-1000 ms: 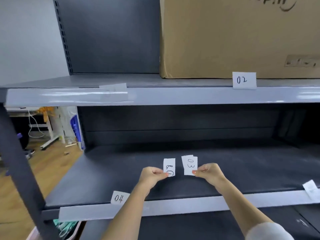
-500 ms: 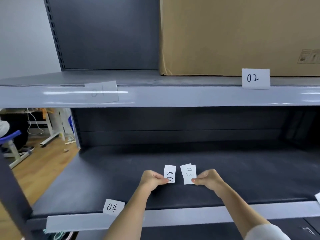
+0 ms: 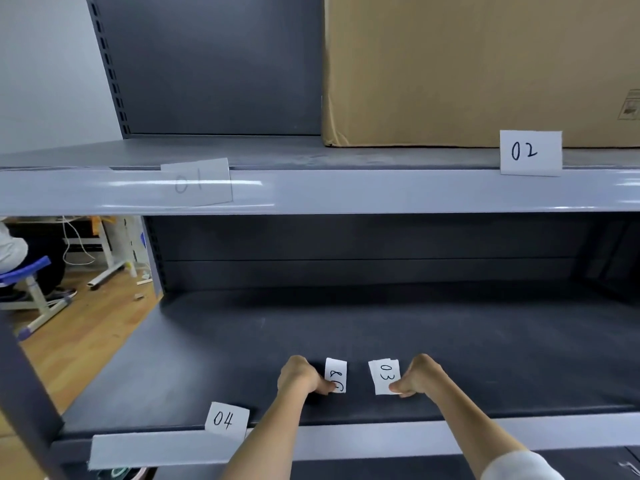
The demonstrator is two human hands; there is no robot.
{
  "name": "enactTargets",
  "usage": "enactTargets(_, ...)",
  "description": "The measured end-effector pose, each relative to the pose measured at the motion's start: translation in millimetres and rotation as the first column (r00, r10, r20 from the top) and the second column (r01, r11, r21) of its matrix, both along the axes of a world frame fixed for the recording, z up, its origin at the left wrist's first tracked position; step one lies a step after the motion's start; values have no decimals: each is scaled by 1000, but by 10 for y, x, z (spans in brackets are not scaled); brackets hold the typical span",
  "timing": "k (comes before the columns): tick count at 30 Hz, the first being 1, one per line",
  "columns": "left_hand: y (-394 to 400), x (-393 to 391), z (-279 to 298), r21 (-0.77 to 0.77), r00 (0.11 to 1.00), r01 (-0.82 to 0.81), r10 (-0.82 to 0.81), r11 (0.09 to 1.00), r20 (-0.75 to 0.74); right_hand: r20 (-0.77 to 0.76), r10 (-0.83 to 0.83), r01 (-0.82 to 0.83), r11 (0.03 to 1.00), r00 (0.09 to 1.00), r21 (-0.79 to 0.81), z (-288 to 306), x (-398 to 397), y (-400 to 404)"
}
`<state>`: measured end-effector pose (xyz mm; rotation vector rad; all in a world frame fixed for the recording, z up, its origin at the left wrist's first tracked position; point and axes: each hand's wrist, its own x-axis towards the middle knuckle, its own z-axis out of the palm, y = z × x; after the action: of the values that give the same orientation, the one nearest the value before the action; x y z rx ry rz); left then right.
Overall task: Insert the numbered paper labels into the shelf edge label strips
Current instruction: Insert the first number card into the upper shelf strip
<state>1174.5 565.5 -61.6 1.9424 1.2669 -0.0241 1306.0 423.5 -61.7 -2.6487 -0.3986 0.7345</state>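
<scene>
Over the lower shelf (image 3: 485,341), both hands are up with fingers curled in tight. Going left to right: the 04 label (image 3: 227,420) sits tucked in the lower strip (image 3: 166,448), then the left hand (image 3: 301,375) pinches a label (image 3: 336,374) turned sideways, looks like 08 but the thumb covers part of it. Just beside it, not touching, the right hand (image 3: 420,375) pinches a small stack of labels (image 3: 384,375) with 03 on top. Up on the upper strip (image 3: 346,192), 01 label (image 3: 197,183) sits behind the plastic and 02 label (image 3: 531,152) sticks up in front of the cardboard box (image 3: 485,64).
</scene>
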Motion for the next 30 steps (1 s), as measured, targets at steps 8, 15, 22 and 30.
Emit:
enactTargets(8,29,97,27,99,970,153,-130,983,-204,82,74,-67,994,994,-87,176,-105,40)
enactTargets(15,9,121,183,61,943,240,-217,969,-252,153,116,-90,982,981,-166,141,-42,55)
enactTargets(22,66,92,127,64,917,295,-263,953,-298,117,117,-100,984,986,-149,118,-15,14)
enactTargets(30,50,164,57,121,927,296,-254,948,-274,107,170,-156,979,980,-129,121,-26,11)
